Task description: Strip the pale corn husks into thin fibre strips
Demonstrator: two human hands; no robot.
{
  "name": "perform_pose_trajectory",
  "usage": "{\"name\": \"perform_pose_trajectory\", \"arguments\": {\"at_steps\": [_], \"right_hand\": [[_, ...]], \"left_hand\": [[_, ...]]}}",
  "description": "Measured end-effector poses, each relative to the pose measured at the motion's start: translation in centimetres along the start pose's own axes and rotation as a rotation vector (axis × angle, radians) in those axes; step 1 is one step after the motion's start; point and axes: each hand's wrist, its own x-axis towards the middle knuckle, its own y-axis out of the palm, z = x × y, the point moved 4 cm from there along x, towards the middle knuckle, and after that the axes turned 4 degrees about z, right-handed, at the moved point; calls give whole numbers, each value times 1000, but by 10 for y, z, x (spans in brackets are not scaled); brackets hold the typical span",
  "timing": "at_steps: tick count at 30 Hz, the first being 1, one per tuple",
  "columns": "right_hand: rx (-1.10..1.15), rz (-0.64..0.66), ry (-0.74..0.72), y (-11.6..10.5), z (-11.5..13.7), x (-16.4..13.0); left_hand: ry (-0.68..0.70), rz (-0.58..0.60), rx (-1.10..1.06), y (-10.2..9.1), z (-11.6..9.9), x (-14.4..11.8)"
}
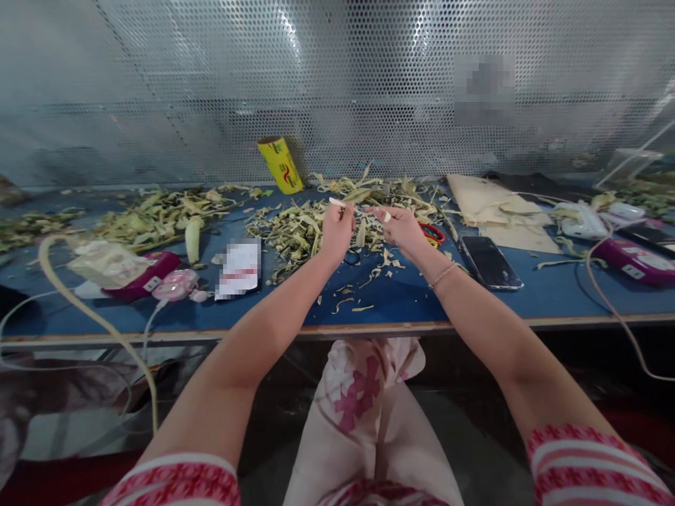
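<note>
Over a heap of dried, pale green plant scraps [292, 235], my left hand [339, 228] is closed in a pinch. My right hand [401, 230] faces it a short way off, also with its fingers pinched together. Whatever small piece lies between the fingertips is too fine to make out. White wraps show on a finger of each hand. Beside my right wrist are red and yellow loop handles [433, 233], partly hidden by the hand. Small pale shreds [389, 263] lie on the blue tabletop [337, 281] below my hands.
A yellow cardboard tube [282, 165] leans near the perforated metal panel [358, 84]. A phone [491, 263] and brown paper [490, 204] lie at right. A white packet [240, 268], a pink device [176, 284] and a purple box [142, 274] are at left, with cables hanging over the edge.
</note>
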Motion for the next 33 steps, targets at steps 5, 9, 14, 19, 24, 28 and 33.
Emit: {"name": "perform_pose_trajectory", "arguments": {"at_steps": [5,9,14,19,24,28,33], "right_hand": [[-138,-100,-41,-11,-5,4],[-422,-112,-142,-13,-4,6],[-762,-144,-330,-12,0,7],[-944,-182,-343,-8,1,2],[-1098,-255,-410,-3,13,-12],[-1084,-205,-410,-2,12,-10],[-922,-98,-394,-2,3,3]], "left_hand": [[-88,132,-88,7,-6,-6],[-85,286,-44,16,-9,-12],[-20,279,111,18,-14,-14],[-54,247,94,20,-16,-15],[-67,229,41,21,-16,-14],[-43,199,24,20,-20,-16],[-9,234,13,23,-21,-19]]}}
